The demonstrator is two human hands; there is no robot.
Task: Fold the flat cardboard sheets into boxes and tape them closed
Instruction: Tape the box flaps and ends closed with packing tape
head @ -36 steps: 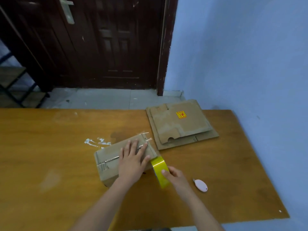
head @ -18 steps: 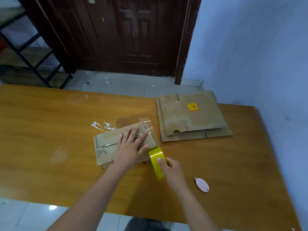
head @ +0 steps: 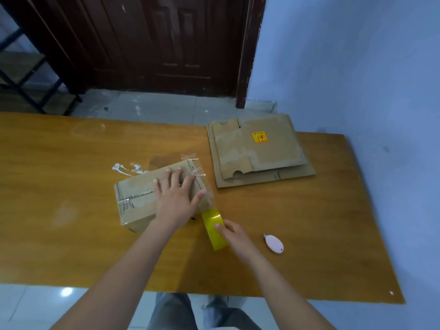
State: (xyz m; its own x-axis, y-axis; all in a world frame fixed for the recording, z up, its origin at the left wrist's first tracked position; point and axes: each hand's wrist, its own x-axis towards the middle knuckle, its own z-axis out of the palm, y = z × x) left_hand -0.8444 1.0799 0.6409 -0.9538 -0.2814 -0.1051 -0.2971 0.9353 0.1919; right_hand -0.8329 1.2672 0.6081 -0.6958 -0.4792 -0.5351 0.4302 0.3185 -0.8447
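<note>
A folded cardboard box (head: pixel 137 198) lies on the wooden table (head: pixel 59 163), with clear tape along its top seam. My left hand (head: pixel 176 198) presses flat on the box's top, fingers spread. My right hand (head: pixel 234 235) grips a yellow tape roll (head: pixel 214 228) just off the box's near right corner. A strip of clear tape runs from the roll up onto the box's right end. A stack of flat cardboard sheets (head: pixel 257 151) with a yellow and red sticker lies at the far right of the table.
A small pink cutter (head: pixel 273 244) lies on the table to the right of my right hand. White smears (head: pixel 126 169) mark the table behind the box. A blue wall (head: pixel 357 67) borders the table's right side. A dark wooden door (head: pixel 166 44) stands beyond the far edge.
The camera tilted down and shifted, so the table's near edge and my legs now show. Both hands stay where they were on the box and the tape roll.
</note>
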